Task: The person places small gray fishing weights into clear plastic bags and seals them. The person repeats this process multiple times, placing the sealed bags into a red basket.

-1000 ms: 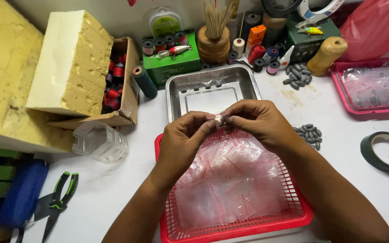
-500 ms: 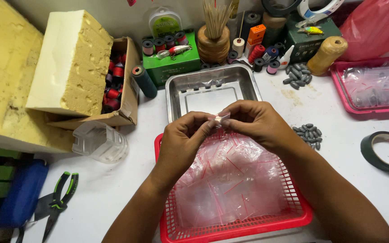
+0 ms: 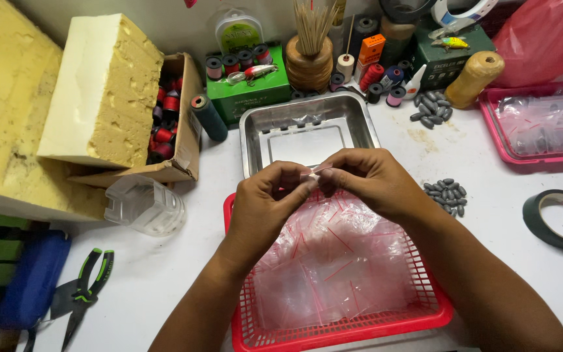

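My left hand (image 3: 270, 205) and my right hand (image 3: 367, 181) meet fingertip to fingertip above a red plastic basket (image 3: 242, 326). Between them they pinch a small clear plastic bag (image 3: 315, 171) with a red strip; what is inside it is hidden. The basket holds a heap of several more clear bags (image 3: 333, 261) with red strips. Just beyond my hands stands an empty steel tray (image 3: 307, 130).
A pile of grey lead sinkers (image 3: 446, 194) lies right of the basket, a tape roll (image 3: 560, 218) farther right. Yellow foam blocks (image 3: 102, 91), a cardboard box of thread spools (image 3: 171, 111), a clear plastic cup (image 3: 144, 205) and pliers (image 3: 79, 296) are left. A pink tray (image 3: 542, 124) is right.
Both hands stay together over the basket, with only small finger movements on the little bag. Nothing else has moved.
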